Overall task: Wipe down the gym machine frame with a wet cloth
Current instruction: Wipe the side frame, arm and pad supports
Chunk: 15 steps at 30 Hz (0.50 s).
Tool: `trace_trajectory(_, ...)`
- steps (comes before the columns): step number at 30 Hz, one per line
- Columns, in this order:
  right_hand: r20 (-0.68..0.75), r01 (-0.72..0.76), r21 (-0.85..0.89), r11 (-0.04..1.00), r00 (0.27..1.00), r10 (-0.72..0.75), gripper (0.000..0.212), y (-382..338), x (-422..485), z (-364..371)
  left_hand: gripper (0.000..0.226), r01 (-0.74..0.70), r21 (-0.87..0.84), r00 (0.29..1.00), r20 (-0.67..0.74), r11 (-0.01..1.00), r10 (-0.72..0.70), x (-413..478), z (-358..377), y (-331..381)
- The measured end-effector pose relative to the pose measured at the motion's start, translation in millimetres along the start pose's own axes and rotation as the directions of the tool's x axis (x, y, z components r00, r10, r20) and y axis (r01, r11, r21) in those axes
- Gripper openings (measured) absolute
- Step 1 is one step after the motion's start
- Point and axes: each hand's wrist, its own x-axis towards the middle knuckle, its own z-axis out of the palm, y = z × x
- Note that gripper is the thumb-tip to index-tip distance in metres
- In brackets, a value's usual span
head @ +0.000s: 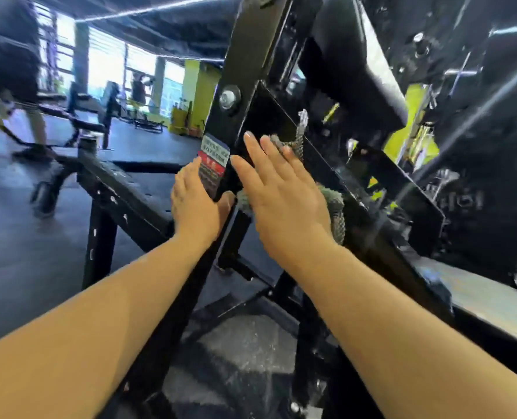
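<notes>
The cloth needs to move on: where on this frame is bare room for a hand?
Bare: the upright above the bolt, and the black plate above the right hand, which presses the cloth. Crowded: the label, where the left hand rests, and the fittings right of the plate.

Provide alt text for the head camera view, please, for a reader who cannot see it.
A person's right hand presses a grey cloth flat against a black gym machine frame, while the left hand rests on the frame beside a printed label. The gym behind is blurred.
</notes>
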Motion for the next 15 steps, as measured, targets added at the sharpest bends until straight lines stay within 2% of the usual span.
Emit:
trace_trajectory(2, -0.017, -0.012, 0.081, 0.997, 1.000, 0.013, 0.063, -0.1, 6.0, -7.8, 0.089, 0.010, 0.083, 0.991, 0.131, 0.996, -0.021, 16.7, -6.6, -3.9)
trace_trajectory(5, -0.135, -0.024, 0.201, 0.979, 0.990, 0.052, 0.043, 6.6, 25.2, -5.9, 0.115, 0.055, 0.015, 0.977, 0.208, 0.998, -0.057, 33.3, -11.1, -6.3)
trace_trajectory(7, -0.306, 0.011, 0.204, 0.979, 0.951, 0.053, 0.035, 7.1, 37.2, -0.5, 0.103, 0.013, -0.034, 0.973, 0.230, 0.999, -0.005, 37.1, -16.2, -12.7)
trace_trajectory(9, -0.499, 0.024, 0.181, 0.983, 0.864, 0.070, 0.026, 10.6, 43.4, 6.9, 0.087, -0.033, -0.063, 0.969, 0.241, 0.997, 0.047, 39.1, -18.4, -17.5)
trace_trajectory(11, -0.660, 0.012, 0.198, 0.980, 0.741, 0.124, 0.019, 14.3, 47.9, 10.3, 0.088, -0.069, -0.055, 0.974, 0.212, 0.996, 0.079, 44.5, -15.1, -24.1)
trace_trajectory(13, -0.744, 0.019, 0.215, 0.976, 0.651, 0.151, 0.017, 15.6, 62.7, 11.5, 0.094, -0.080, -0.045, 0.976, 0.197, 0.996, 0.087, 47.7, -12.6, -30.1)
trace_trajectory(15, -0.786, -0.029, 0.203, 0.979, 0.591, 0.181, 0.018, 16.6, 85.8, 8.6, 0.095, -0.095, -0.076, 0.974, 0.197, 0.993, 0.108, 49.3, -12.3, -32.4)
